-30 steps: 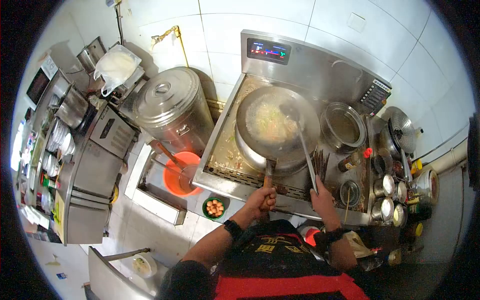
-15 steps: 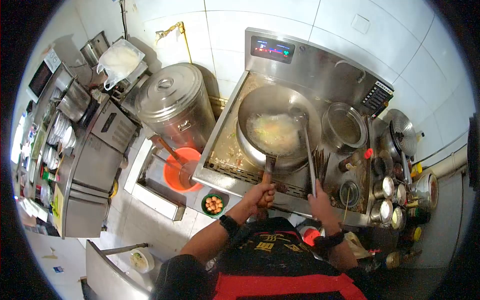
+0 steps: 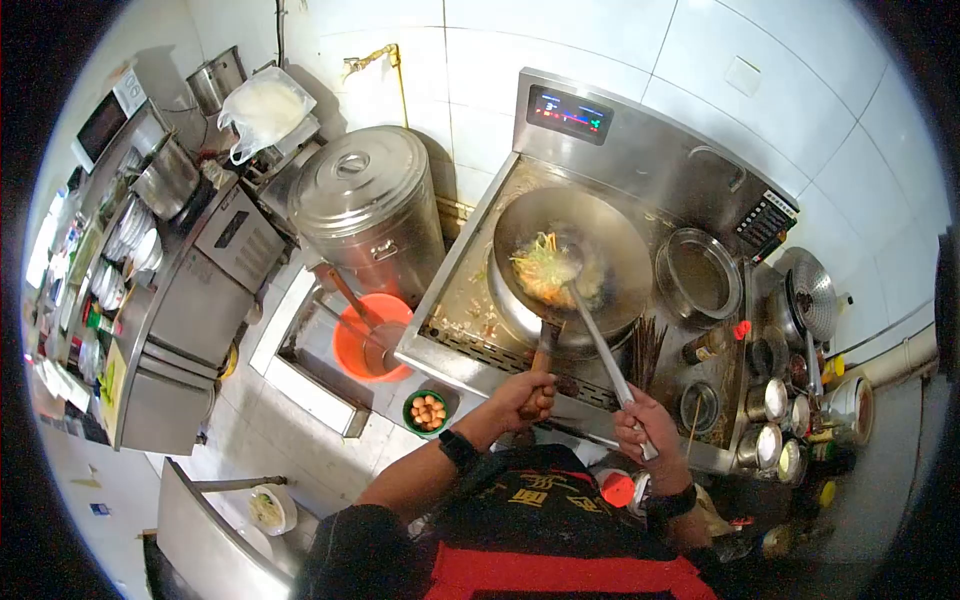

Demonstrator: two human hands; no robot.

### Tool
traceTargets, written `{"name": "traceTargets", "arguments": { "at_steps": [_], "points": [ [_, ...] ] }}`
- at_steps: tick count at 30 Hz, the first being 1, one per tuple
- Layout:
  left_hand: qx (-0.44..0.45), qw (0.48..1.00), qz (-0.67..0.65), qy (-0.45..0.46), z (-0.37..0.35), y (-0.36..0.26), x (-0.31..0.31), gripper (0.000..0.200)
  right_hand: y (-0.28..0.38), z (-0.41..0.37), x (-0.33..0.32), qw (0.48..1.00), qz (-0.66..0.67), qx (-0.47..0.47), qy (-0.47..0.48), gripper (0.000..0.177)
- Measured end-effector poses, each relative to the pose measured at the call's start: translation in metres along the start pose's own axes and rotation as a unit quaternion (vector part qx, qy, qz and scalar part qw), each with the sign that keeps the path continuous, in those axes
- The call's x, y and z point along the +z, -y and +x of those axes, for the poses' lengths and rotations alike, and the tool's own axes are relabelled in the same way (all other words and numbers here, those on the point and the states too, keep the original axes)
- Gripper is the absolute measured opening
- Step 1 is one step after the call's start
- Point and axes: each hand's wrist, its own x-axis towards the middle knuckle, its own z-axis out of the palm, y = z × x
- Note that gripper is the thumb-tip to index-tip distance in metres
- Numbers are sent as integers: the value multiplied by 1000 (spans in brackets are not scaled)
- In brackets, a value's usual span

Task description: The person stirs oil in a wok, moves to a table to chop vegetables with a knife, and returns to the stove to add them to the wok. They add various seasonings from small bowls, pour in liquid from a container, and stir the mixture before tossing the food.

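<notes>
A steel wok (image 3: 622,235) sits tilted on the stove, with steaming shredded food (image 3: 541,270) gathered at its left side. My left hand (image 3: 527,400) is closed around the wok's wooden handle (image 3: 545,348). My right hand (image 3: 647,424) grips the long metal handle of a ladle (image 3: 598,345). The ladle's bowl rests in the food inside the wok, partly hidden by it and the steam. To the right of the wok, a bamboo wok brush (image 3: 648,348) stands close to the ladle handle.
A round metal pan (image 3: 698,275) and several seasoning pots (image 3: 768,398) stand to the right. Left of the stove are a large lidded steel pot (image 3: 362,215), an orange bucket (image 3: 372,338) and a green bowl of eggs (image 3: 427,411). A steel counter (image 3: 195,330) stands farther left.
The wok has tipped, and the food that lay in cloudy liquid now shows as shreds at the left. The ladle has swung lower and its handle slants more. My view has shifted slightly.
</notes>
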Motion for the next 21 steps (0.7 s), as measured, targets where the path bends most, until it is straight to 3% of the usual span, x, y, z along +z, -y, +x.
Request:
{"name": "traceTargets", "arguments": {
  "at_steps": [1,2,4,5,7,8,10,11,13,14,16,17,19,20,21],
  "points": [
    [0,1000,-1,0,1,0,-2,15,3,0,6,989,-140,-42,-40,47],
    [-13,1000,1,3,2,-1,-6,15,7,7,2,988,-140,-41,-40,47],
    [-26,1000,4,5,6,-2,-14,15,14,37,-17,885,-446,-114,-66,65],
    [-27,1000,14,1,7,-3,-18,13,13,55,-23,885,-446,-113,-67,65],
    [-29,999,25,-2,9,-3,-23,10,8,91,-29,667,-685,-222,-192,70],
    [-27,999,17,13,9,-3,-24,11,4,99,-33,667,-685,-221,-192,70],
    [-25,999,9,27,9,-4,-25,11,0,108,-30,546,-787,-185,-219,74],
    [-17,1000,9,15,9,-3,-24,11,-2,105,-32,545,-788,-184,-220,74],
    [-11,1000,5,5,8,-3,-22,11,-9,86,-30,627,-738,-150,-201,76],
    [-13,1000,-12,7,7,-3,-21,13,-13,80,-38,626,-739,-146,-202,76],
    [-19,999,-32,8,6,-2,-21,15,-16,62,-61,530,-817,-114,-197,75],
    [-22,999,-36,12,6,-3,-21,16,-19,50,-70,530,-817,-112,-198,75],
    [-31,999,-39,16,6,-3,-21,17,-20,18,-74,487,-821,-253,-159,71],
    [-31,998,-41,20,6,-4,-21,18,-15,6,-73,489,-820,-251,-163,71],
    [-31,998,-42,24,7,-5,-20,18,-10,-6,-70,443,-861,-158,-196,70]
  ]
}}
